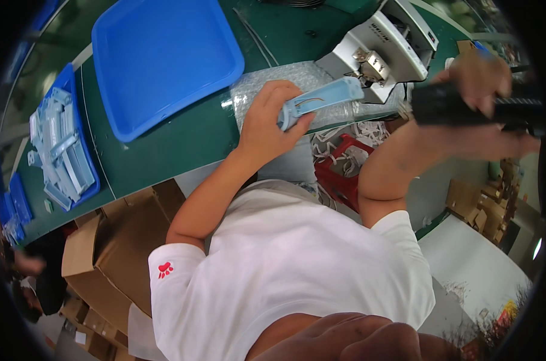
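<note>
My left hand (269, 123) grips a light blue plastic housing (330, 96), a long open shell with a thin wire inside. It is held above the bench's front edge, tilted with its far end toward a grey-white machine (375, 51) that looks like a screw feeder. My right hand (480, 81), raised close to the camera and blurred by motion, is closed around a black cylindrical tool (438, 103). The tool looks like an electric screwdriver, with a ribbed end on the right; its tip is smeared.
On the green bench (183, 150) lie a large blue tray (164, 60), bubble wrap (249, 90) and, at left, a blue bin (91, 174) heaped with light blue housings (62, 147). A red stool (345, 180) and a cardboard box (116, 259) stand below. Someone's hand (29, 263) shows far left.
</note>
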The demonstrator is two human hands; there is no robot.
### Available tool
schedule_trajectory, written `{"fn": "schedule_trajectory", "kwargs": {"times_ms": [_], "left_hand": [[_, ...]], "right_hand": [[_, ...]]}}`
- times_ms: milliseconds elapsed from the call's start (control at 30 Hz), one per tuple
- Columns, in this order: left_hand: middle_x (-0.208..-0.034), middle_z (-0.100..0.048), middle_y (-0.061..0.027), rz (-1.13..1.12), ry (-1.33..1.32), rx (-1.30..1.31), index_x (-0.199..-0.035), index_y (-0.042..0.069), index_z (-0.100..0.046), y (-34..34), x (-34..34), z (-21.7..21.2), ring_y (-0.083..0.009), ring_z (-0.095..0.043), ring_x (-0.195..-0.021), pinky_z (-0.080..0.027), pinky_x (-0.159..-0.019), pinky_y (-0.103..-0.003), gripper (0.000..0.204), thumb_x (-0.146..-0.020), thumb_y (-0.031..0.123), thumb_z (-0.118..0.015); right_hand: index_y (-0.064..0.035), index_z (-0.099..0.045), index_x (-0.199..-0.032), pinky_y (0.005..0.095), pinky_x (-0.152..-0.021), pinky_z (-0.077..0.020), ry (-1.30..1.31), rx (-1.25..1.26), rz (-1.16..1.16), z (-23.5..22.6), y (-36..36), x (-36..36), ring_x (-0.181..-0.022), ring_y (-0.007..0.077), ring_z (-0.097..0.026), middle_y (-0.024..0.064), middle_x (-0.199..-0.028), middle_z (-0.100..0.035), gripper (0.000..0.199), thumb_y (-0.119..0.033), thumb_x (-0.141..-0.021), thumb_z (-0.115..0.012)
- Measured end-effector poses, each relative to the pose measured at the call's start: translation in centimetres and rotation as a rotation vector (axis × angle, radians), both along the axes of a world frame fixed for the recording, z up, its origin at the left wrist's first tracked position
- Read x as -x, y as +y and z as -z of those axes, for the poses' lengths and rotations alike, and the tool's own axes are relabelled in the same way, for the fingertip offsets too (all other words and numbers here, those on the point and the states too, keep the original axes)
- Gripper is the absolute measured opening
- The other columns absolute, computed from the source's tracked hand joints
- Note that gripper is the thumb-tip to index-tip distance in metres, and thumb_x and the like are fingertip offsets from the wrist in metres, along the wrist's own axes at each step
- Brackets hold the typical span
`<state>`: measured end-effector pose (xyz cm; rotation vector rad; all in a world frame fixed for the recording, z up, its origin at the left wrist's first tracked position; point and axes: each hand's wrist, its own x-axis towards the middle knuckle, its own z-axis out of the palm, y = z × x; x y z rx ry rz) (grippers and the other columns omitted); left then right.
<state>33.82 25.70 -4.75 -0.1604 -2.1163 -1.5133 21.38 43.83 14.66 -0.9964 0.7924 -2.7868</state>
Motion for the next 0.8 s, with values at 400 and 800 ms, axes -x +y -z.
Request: {"fn": "schedule_trajectory", "kwargs": {"times_ms": [400, 800], "left_hand": [[-0.112, -0.063, -0.012, -0.002, -0.066, -0.006, -0.111, 0.003, -0.059, -0.4, -0.3, 0.2, -0.0219, -0.064, -0.093, -0.05, -0.082, -0.031, 0.036, -0.079, 0.002, -0.077], [-0.105, -0.064, -0.014, -0.011, -0.03, -0.062, -0.107, 0.004, -0.059, -0.1, -0.1, 0.0, -0.0312, -0.064, -0.093, -0.052, -0.078, -0.038, 0.039, -0.075, 0.006, -0.081]], "right_hand": [[-0.0033, -0.056, -0.105, 0.0305, -0.054, -0.0475, 0.456, -0.604, 1.172, -1.5, -3.2, 3.3, -0.058, 0.0186, -0.056, 0.012, -0.08, -0.06, 0.054, -0.056, -0.098, -0.049], [-0.0016, -0.055, -0.112, 0.0319, -0.055, -0.0446, 0.161, -0.436, 0.522, 0.3, 0.4, 2.9, -0.061, 0.0209, -0.055, 0.016, -0.084, -0.061, 0.067, -0.064, -0.089, -0.051]]}}
